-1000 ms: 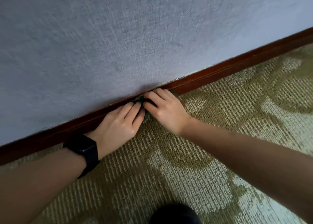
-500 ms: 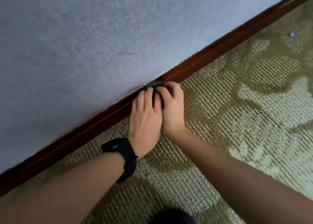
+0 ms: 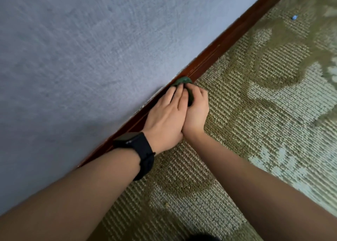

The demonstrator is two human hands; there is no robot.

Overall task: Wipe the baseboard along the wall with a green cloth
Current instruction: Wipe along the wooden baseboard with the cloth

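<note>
A dark red-brown wooden baseboard [image 3: 224,46] runs diagonally from lower left to upper right at the foot of a grey-blue wall. A bunched green cloth [image 3: 182,81] is pressed against it, mostly hidden under my fingers. My left hand [image 3: 165,117], with a black watch on the wrist, lies flat over the cloth and partly over my right hand [image 3: 197,108], which is curled around the cloth from the carpet side. Both hands hold the cloth against the baseboard.
The grey-blue textured wall [image 3: 82,58] fills the upper left. A green and cream patterned carpet [image 3: 264,104] covers the floor on the right. A small blue scrap [image 3: 294,17] lies on the carpet at upper right. A dark shape [image 3: 200,238] sits at the bottom edge.
Both hands have slid with the cloth to the right along the baseboard. The left hand has come over the right hand, and the view has tilted so the baseboard runs more steeply.
</note>
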